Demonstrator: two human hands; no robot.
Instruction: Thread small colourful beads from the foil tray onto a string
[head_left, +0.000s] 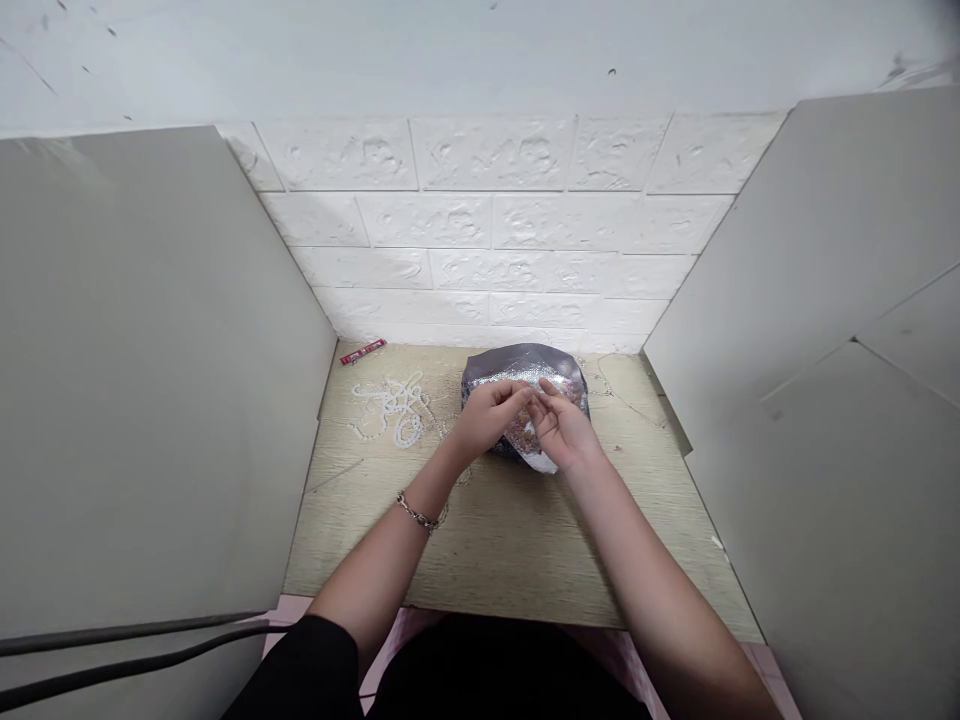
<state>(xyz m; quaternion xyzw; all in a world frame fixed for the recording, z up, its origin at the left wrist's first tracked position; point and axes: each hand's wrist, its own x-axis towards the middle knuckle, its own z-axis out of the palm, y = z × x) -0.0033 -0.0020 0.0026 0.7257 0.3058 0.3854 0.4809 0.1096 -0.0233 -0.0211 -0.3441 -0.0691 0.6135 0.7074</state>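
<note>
My left hand [491,412] and my right hand [564,425] meet at the fingertips above a shiny silver-and-grey bag [525,358]. The left thumb and index finger are pinched together. My right fingers curl up to the same spot, also closed. Whatever lies between the fingertips is too small to make out. Inside the bag, small colourful pieces [523,432] like beads show between my hands. Left of the bag, strands of white beads [405,410] lie coiled on the wooden tabletop [525,560]. A thinner beaded strand runs under my left wrist, partly hidden.
A red packet [363,351] lies at the back left against the white brick-pattern wall [487,220]. Thin strands [630,400] lie right of the bag. Grey panels [150,380] enclose both sides. Dark cables [135,650] cross at the lower left. A chain bracelet [416,512] circles my left wrist.
</note>
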